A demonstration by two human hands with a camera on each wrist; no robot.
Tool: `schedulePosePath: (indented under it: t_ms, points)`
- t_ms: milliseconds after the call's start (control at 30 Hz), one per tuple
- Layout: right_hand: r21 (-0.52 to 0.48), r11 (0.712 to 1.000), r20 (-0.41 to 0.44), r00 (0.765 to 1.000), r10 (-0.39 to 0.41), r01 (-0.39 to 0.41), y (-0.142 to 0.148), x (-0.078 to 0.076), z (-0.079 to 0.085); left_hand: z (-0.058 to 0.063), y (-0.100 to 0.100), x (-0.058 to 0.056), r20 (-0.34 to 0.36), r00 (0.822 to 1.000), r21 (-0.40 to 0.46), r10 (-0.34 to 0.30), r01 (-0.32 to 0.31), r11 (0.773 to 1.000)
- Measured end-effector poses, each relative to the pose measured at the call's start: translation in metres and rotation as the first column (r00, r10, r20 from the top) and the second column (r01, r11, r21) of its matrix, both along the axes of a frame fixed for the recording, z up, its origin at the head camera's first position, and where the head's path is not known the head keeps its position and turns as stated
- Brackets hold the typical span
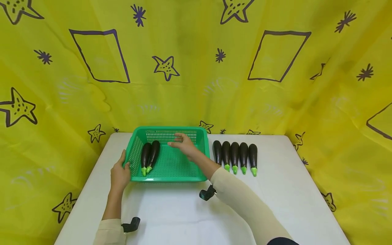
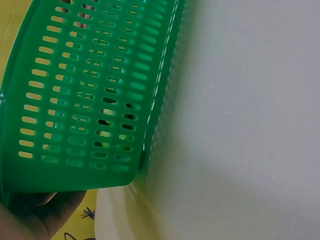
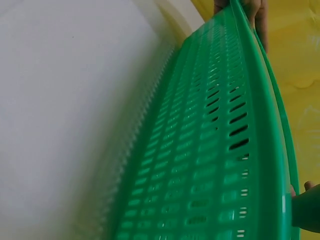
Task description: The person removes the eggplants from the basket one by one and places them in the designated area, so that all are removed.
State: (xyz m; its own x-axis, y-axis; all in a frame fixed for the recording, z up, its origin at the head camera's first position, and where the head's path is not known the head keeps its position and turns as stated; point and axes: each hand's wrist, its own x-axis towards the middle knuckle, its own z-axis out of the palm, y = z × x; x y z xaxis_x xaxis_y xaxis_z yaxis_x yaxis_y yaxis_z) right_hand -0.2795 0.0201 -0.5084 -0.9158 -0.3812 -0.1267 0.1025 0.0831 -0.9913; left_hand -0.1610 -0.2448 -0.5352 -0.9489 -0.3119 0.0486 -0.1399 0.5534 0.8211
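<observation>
White tabletop (image 1: 284, 200): left grip (image 1: 120, 174) holds basket (image 1: 171, 179), right grip (image 1: 185, 146) relaxed, empty, near 2 eggplants (image 1: 154, 153).

Yellow sheet (image 1: 190, 98), creased, hanging behind and at both sides of a white table (image 1: 168, 207) with rounded far corners. Dark drawings mark the sheet: dotted stars (image 1: 166, 68), spiky bursts (image 1: 220, 55), and two large four-sided outlines (image 1: 101, 56), one left and one right of centre. Faint pale markings (image 1: 220, 85) lie between them.
</observation>
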Motion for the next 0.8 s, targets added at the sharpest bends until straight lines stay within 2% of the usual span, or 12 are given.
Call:
schedulePosePath:
  t_ms: [200, 367, 600, 800]
  points:
    - [-0.001, 1.000, 0.002, 1.000, 0.003, -0.003, -0.016, -0.003, -0.008, 0.000, 0.001, -0.003, -0.006, 1.000, -0.003, 0.000, 0.000, 1.000]
    - [-0.019, 1.000, -0.039, 0.999, 0.021, -0.022, -0.028, -0.002, -0.017, -0.001, 0.001, -0.003, -0.009, 1.000, -0.007, 0.004, -0.004, 1.000]
    - [0.022, 0.999, -0.082, 0.996, 0.046, -0.044, -0.038, -0.002, -0.029, -0.004, 0.000, 0.001, 0.005, 1.000, 0.009, -0.013, 0.013, 1.000]
    - [0.043, 0.998, -0.088, 0.995, 0.051, -0.048, -0.045, -0.007, -0.033, -0.004, -0.002, 0.000, -0.018, 1.000, 0.005, -0.014, 0.014, 1.000]
